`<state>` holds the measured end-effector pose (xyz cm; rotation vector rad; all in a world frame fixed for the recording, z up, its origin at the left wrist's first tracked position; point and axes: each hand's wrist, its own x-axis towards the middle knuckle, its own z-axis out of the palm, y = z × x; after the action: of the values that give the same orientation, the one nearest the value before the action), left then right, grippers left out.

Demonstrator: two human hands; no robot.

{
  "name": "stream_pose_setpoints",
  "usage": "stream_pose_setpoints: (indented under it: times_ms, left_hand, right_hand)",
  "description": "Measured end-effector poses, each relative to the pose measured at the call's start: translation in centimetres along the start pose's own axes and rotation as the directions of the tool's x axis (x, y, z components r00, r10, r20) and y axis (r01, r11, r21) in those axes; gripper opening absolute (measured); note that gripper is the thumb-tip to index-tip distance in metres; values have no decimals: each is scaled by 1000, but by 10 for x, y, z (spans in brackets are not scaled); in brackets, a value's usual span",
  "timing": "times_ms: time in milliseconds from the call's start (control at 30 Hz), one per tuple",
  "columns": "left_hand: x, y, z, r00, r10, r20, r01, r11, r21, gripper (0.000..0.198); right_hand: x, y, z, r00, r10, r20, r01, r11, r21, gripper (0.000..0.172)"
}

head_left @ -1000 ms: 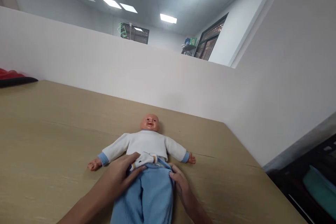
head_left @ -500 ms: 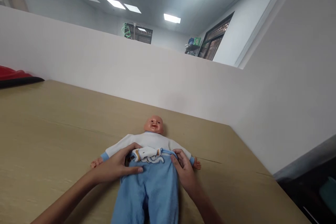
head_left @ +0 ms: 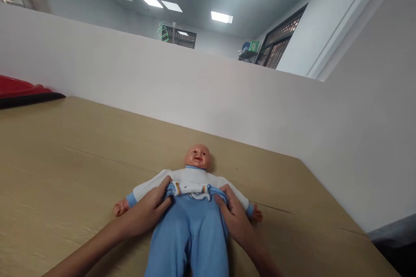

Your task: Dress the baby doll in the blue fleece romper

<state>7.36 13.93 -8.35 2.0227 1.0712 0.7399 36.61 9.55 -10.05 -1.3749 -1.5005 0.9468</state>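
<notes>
Left hand and right hand apparently pinch the trousers at the waist of the doll. Uneven pull could skew the waistband or drag the doll.

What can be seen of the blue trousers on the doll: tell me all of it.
The blue trousers look like soft, fleecy light-blue cloth, with two legs that run off the picture's bottom edge. They lie front up on the doll, which lies on its back on the wooden table. The waistband sits at the doll's middle, just under the bunched hem of its white top. The left hand grips the waistband on one side, the right hand on the other.
</notes>
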Motion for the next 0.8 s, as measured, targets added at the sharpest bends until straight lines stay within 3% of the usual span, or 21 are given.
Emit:
stream_pose_setpoints:
  times_ms: [100, 200, 300, 433, 567, 633, 700, 800]
  left_hand:
    - [14, -8, 11, 999, -16, -36, 13, 998, -65, 25]
    - [23, -19, 16, 995, -97, 7, 96, 980, -175, 37]
    - [25, -29, 19, 984, -173, 37, 177, 966, -188, 51]
    - [20, -25, 16, 984, -166, 56, 174, 964, -199, 57]
    - [-5, -14, 3, 986, -150, 76, 165, 955, -246, 42]
    - [-25, -17, -4, 991, -116, 61, 126, 969, -213, 29]
    - [-45, -24, -8, 995, -22, 99, 29, 996, -79, 23]
    - [-66, -33, -7, 984, 35, 172, -45, 998, 53, 43]
  right_hand:
    - [10, 23, 10, 995, 59, -85, -53, 996, 74, 44]
    - [16, 38, 15, 991, 112, -77, -99, 983, 156, 52]
    - [15, 42, 16, 989, 133, -66, -120, 977, 178, 55]
    - [0, 34, 8, 987, 146, -64, -135, 979, 152, 45]
    - [-35, 34, -11, 986, 160, -53, -153, 981, 121, 25]
    - [-56, 43, -22, 989, 129, -66, -127, 991, 38, 35]
    - [-74, 54, -28, 999, 34, -33, -37, 995, -96, 50]
    - [-88, 64, -22, 998, -54, 37, 59, 987, -152, 60]
